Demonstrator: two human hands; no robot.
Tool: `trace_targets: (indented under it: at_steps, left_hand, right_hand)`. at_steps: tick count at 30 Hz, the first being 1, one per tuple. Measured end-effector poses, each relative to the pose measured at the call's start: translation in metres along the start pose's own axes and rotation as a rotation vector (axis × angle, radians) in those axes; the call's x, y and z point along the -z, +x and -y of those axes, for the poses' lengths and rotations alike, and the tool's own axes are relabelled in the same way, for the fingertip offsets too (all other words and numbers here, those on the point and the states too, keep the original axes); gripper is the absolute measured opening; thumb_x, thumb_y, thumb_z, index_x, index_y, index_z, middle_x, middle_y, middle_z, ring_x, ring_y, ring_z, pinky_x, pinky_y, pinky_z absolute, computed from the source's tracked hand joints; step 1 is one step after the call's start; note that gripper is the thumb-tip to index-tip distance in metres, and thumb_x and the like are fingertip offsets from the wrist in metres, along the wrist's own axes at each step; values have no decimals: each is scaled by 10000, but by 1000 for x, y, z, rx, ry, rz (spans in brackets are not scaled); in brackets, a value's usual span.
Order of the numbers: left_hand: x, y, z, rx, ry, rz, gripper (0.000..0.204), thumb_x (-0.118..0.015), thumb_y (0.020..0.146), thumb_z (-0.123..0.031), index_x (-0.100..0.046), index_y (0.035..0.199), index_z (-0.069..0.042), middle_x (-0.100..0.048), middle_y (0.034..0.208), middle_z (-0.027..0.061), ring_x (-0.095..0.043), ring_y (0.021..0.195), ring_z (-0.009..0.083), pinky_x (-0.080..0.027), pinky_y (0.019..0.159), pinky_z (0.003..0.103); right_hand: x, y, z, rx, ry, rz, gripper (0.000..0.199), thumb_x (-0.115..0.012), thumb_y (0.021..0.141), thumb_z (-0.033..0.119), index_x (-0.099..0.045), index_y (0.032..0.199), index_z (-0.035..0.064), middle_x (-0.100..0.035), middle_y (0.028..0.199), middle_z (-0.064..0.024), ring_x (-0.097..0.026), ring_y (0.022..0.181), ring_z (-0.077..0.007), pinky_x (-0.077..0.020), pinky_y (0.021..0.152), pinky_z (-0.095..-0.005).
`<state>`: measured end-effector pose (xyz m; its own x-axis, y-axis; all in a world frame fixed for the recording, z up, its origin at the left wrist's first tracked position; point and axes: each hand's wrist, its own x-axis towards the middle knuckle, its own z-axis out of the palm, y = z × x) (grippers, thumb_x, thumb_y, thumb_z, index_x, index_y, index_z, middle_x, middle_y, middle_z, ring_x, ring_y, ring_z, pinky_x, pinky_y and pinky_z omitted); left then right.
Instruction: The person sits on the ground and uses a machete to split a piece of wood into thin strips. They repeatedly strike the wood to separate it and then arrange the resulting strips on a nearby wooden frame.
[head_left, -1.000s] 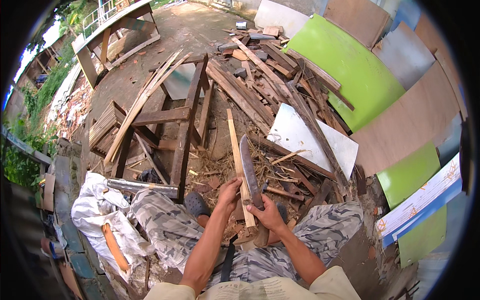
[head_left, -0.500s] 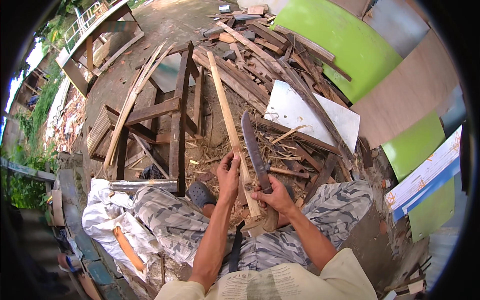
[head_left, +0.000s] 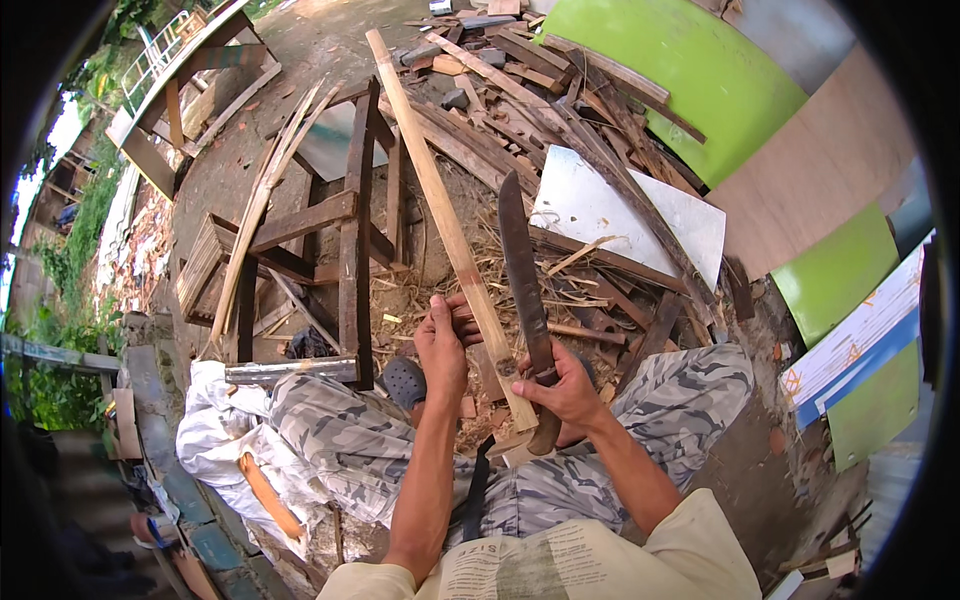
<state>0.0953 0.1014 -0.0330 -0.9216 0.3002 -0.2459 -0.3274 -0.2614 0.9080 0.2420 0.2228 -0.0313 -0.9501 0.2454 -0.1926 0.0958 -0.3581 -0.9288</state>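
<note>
The wooden strip (head_left: 430,180) had swung upward beside the machete (head_left: 518,250) — better exposed for working, I judged. The left hand (head_left: 441,350) stayed behind it, fingers loosely apart; the right hand (head_left: 566,388) clamped the machete.

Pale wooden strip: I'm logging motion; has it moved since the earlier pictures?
Yes: the pale strip, at its far end, moved forward and left relative to the dark frame.

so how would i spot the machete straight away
Find the camouflage trousers low in the picture, then the right hand between the knees. The machete extends from that hand, pointing away from the person. Its blade is broad and dark, unlike the longer, pale wooden strip on its left.
</note>
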Motion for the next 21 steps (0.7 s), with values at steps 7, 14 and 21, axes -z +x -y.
trace_targets:
  at_steps: [7,14,21]
  left_hand:
    - [35,-9,41,121,67,-113,460,-398,1078,-434,-456,756,-111,-601,681,46,-632,630,163,-521,563,276]
    - [78,2,68,418,-446,-501,490,-425,1040,-536,-463,787,-118,-624,817,46,-651,861,234,-540,835,398]
    - [43,-13,63,494,-10,54,383,-559,1023,-407,-618,1172,-59,-679,1040,46,-660,894,150,-547,769,306]
  right_hand:
    - [14,12,-20,-83,45,-68,341,-819,820,118,-568,1046,77,-543,914,59,-513,802,-31,-431,711,-193]
    - [19,18,-45,-150,-9,-125,354,-824,822,167,-572,1057,82,-554,923,45,-515,830,-54,-439,754,-217]
    - [8,13,-56,-157,-6,-121,385,-836,825,205,-573,1069,66,-577,928,26,-548,850,-76,-475,785,-242]
